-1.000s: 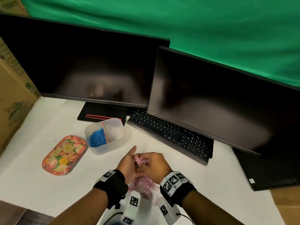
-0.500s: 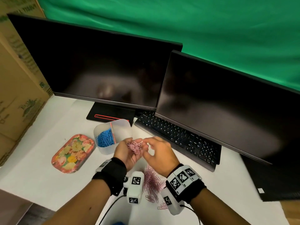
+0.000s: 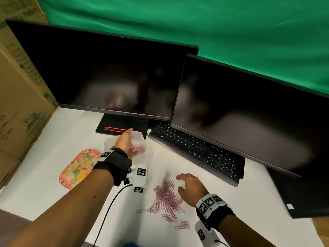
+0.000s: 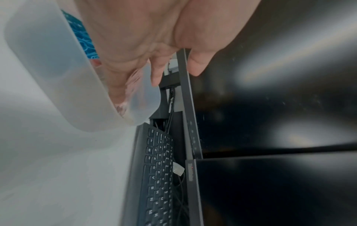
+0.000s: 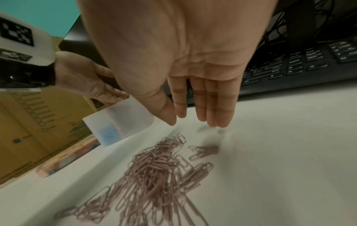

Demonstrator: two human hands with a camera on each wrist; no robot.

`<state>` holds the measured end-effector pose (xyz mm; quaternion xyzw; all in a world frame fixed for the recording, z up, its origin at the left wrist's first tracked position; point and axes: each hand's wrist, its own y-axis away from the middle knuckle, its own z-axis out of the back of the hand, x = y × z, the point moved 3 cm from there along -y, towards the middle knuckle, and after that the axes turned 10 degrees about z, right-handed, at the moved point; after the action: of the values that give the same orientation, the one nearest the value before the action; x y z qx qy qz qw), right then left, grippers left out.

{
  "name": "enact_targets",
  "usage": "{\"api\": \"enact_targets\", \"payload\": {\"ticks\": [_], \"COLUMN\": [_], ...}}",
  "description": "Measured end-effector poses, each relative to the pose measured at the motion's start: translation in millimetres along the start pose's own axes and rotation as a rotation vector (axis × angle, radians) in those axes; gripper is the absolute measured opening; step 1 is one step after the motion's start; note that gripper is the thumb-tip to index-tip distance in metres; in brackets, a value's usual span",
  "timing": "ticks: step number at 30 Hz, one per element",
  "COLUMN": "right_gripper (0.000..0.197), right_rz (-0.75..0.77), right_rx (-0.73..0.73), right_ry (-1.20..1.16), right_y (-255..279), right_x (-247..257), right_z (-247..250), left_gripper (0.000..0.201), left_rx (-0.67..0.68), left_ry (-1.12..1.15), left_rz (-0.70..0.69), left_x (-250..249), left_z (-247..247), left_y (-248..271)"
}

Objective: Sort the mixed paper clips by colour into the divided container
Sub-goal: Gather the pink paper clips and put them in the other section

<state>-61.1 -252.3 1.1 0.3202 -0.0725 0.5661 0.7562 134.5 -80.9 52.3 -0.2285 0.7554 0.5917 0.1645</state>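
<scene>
The left forearm runs from the lower left of the head view up toward centre, a black strap round its wrist; the left hand (image 3: 124, 141) hangs palm down, fingers loosely extended; the right hand (image 3: 191, 188), at lower right, spreads palm down with straight fingers (image 5: 201, 97), its wrist likewise strapped.

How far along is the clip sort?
Done: blue clips fill one compartment of the divided container. In hand: the left hand is over the other compartment with a bunch of pink clips; whether it grips them is unclear. Left: a large pink pile and strays on the table, with the open right hand beside them.
</scene>
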Motion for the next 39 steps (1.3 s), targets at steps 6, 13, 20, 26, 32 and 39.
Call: {"api": "enact_targets", "payload": {"ticks": [6,13,20,26,32,39], "right_gripper": [0.043,0.041,0.030,0.036,0.052,0.039], "right_rz": [0.020,0.083,0.051,0.011,0.082,0.084], "right_rx": [0.007,0.093,0.101,0.091,0.094,0.113], "right_ry": [0.024,0.124,0.206,0.192,0.148,0.241], "right_y": [1.0,-20.6,-27.5,-18.6,-10.8,-10.5], "right_x": [0.9,24.7,22.7,9.4,10.9,14.0], "right_z": [-7.7,-13.3,-21.9,-19.0,-21.7,-31.7], "left_gripper": [0.007,0.050,0.029,0.020,0.022,0.016], "left_rx": [-0.053,0.043,-0.007,-0.050,-0.018,-0.005], "left_ry": [-0.618,-1.700,-1.870,-1.744,-1.614,-1.451], "left_rz": [-0.441,-0.406,-0.480,-0.466,-0.516,-0.670], "left_x": [19.8,126.5,143.5,136.4,129.5,102.6], "left_z": [-6.0,-8.1,-11.9,-6.7,-6.1,-16.6], "left_y": [17.9,10.3,-0.5,-2.4,4.1,27.4]}}
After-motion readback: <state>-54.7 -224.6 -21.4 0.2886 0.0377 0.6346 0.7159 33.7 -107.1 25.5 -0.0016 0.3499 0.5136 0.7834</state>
